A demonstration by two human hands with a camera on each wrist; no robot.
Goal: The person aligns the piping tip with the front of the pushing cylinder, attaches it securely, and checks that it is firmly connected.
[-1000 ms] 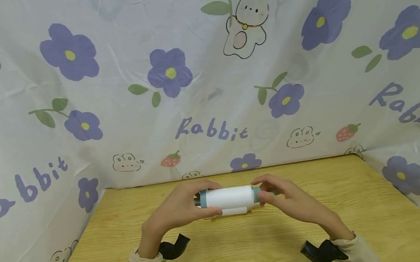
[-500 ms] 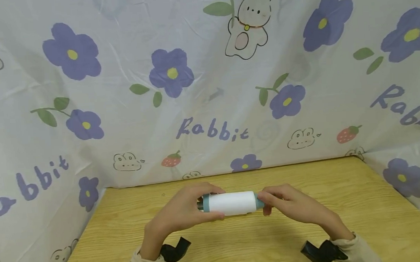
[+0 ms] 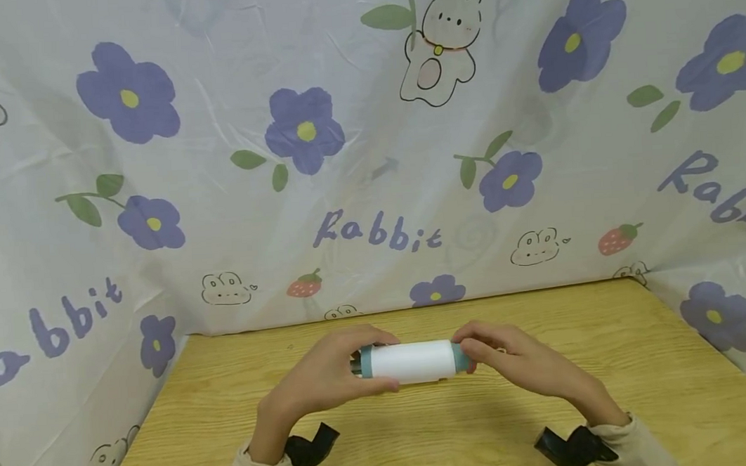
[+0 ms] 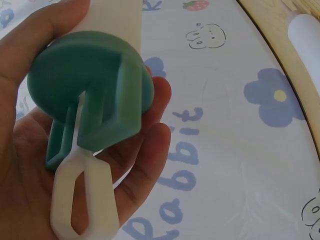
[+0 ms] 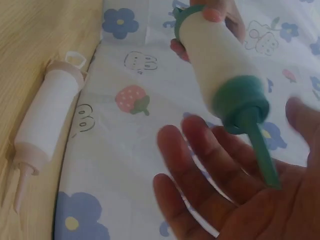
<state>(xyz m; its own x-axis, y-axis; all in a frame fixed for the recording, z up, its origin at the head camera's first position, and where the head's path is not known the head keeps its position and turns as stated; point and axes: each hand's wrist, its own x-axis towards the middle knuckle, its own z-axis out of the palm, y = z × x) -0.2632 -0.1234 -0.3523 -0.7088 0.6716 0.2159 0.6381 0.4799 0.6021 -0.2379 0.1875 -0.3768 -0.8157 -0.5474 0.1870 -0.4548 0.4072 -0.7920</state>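
Note:
Across the head view lies a piping syringe [image 3: 411,362] with a white barrel and teal ends, held level above the table. The left hand [image 3: 326,371] grips the barrel by its flanged end, thumb on one side, fingers on the other. A white looped plunger handle [image 4: 107,195] sticks out toward the left palm in the left wrist view. The right hand [image 3: 512,352] is at the teal nozzle end. In the right wrist view its fingers [image 5: 175,150] are spread and loosely bent around the thin teal nozzle [image 5: 261,150], apart from the teal collar [image 5: 242,100].
A second syringe [image 5: 47,115], white with beige ends, lies on the wooden table [image 3: 421,434] beyond the hands. A white cloth [image 3: 369,156] printed with flowers and rabbits hangs behind and at both sides.
The syringe has come down slightly, covering the second one in the head view. The right fingers closed on the teal end half a second ago and have since loosened.

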